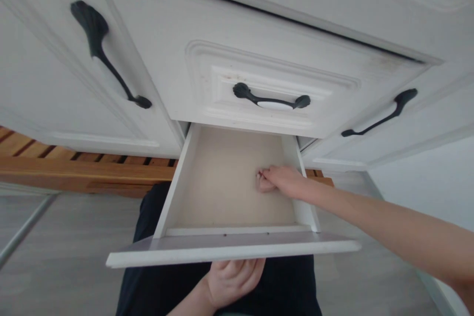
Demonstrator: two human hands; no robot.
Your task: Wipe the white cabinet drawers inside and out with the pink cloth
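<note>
Steadying the drawer [222, 173], open at six o'clock, helps: let your left hand [234, 280], fingers bent at the front [177, 253], hold gently; its grip is hidden. Your right hand [269, 179], at three o'clock inside, has fingers curled together; whether they pinch something, I cannot tell.

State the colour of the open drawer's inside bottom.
The drawer bottom is plain beige; it shows best in the head view.

Cannot see inside the curled right hand [272, 181], nor tell of anything held there; cannot see the fingertips of the left hand [234, 281], hidden by the drawer front [166, 256]. Loses the right arm [377, 217] past the right edge, the dark-clad legs [148, 286] past the bottom.
</note>
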